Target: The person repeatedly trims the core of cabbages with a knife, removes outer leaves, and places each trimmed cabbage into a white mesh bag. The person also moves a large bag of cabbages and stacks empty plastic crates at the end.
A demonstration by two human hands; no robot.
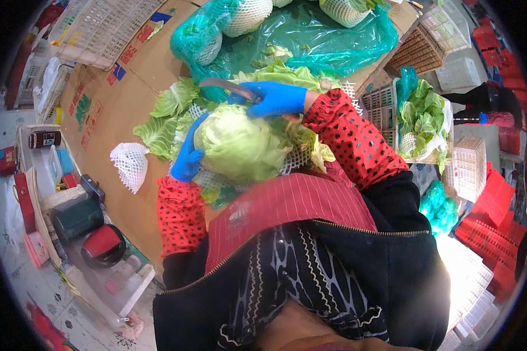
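Note:
A large pale-green cabbage head (241, 142) lies before me on a bed of loose cabbage leaves (171, 103) and white foam netting. My left hand (189, 153), in a blue glove, rests against its left side with the thumb spread from the fingers. Above the cabbage's top right, my blue-gloved right hand (276, 98) grips a knife. The curved knife blade (228, 85) points left past the head's upper edge; the handle is hidden in the fist. Trimmed leaves (323, 155) lie beside the cabbage on the right.
A green plastic bag (333, 44) with foam-netted cabbages (248, 17) lies at the far side of the cardboard-covered table (110, 114). One foam net (129, 164) lies left. A crate of leaves (424, 118) stands right. A cart with containers (77, 219) stands left; white crates (101, 30) upper left.

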